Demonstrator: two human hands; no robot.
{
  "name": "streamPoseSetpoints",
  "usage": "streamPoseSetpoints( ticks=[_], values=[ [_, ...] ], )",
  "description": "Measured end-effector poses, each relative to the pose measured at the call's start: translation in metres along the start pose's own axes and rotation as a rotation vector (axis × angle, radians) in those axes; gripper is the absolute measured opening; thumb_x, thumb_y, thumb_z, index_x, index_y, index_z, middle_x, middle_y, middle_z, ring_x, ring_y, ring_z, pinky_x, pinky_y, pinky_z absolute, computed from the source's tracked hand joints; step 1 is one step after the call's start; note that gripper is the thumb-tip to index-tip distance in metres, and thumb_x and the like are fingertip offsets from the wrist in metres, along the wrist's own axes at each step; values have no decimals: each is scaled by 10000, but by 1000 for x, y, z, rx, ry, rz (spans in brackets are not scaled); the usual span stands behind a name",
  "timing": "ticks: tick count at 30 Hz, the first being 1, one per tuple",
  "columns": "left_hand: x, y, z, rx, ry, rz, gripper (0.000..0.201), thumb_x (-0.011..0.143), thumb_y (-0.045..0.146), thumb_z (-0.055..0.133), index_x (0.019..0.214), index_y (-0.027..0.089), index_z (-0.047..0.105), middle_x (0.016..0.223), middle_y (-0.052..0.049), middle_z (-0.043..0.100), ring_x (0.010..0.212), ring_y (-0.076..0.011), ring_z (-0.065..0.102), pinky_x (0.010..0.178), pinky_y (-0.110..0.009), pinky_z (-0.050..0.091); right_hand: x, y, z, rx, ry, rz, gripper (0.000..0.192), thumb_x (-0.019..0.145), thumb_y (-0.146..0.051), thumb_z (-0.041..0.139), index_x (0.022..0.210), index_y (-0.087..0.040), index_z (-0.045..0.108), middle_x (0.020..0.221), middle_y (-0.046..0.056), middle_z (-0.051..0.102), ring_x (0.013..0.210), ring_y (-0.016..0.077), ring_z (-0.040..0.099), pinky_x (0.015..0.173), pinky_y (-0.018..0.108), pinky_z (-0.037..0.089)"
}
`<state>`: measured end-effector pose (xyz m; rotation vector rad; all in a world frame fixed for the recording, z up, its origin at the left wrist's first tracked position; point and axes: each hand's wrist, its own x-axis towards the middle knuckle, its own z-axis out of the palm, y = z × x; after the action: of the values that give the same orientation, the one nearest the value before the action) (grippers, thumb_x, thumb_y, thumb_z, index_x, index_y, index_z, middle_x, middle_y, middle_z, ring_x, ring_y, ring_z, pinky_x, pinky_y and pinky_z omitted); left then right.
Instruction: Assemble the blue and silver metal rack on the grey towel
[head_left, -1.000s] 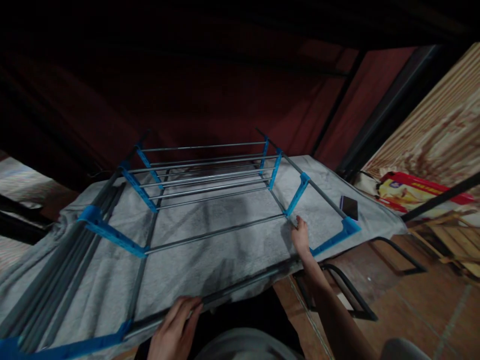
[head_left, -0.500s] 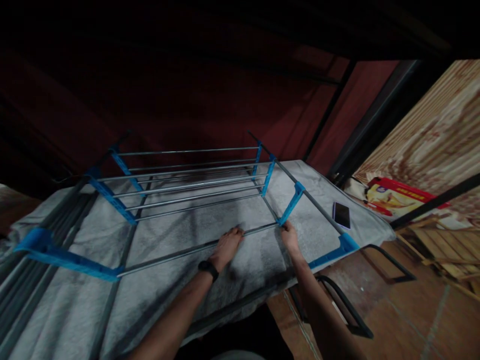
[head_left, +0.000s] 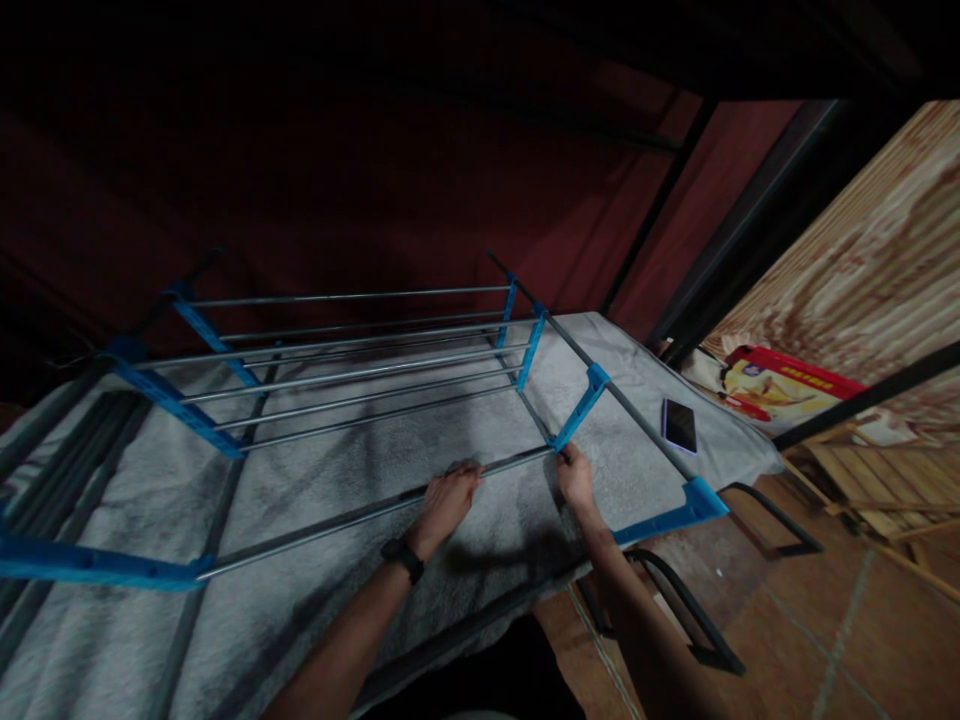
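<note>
A drying rack with grey metal rods and blue plastic connectors [head_left: 571, 415] lies on a grey cloth-covered surface [head_left: 360, 450]. My left hand [head_left: 446, 500], with a dark watch at the wrist, is curled around the nearest cross rod [head_left: 315, 525] near its right end. My right hand [head_left: 576, 475] grips the same rod where it meets the blue connector. Farther back, several parallel rods [head_left: 352, 370] span between two blue side bars.
A dark phone [head_left: 679, 425] lies on the cloth at the right. Black metal tube frames [head_left: 686, 610] stand on the tiled floor below. A red and yellow package [head_left: 780, 385] leans against a wooden wall at the right. Dark red fabric hangs behind.
My left hand left the front edge of the surface and reached forward onto the nearest cross rod. My right hand stayed at the blue connector. The view shifted left.
</note>
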<state>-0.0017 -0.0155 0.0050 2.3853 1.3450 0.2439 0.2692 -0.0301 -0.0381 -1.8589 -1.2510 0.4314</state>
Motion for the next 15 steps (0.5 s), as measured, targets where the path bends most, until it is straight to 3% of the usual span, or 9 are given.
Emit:
streamPoseSetpoints(
  ticks=[15],
  values=[
    [1,-1,-5,-44,-25,4,389,1002,215,390,1309,197,628,1271,-101,677,1174,-239,618,974,-347,471,-2,-7,2,-64,2,38,463,827,-252,396,1187,-131,660,1120,141,717,1059,254,649,956,374,483]
  ],
)
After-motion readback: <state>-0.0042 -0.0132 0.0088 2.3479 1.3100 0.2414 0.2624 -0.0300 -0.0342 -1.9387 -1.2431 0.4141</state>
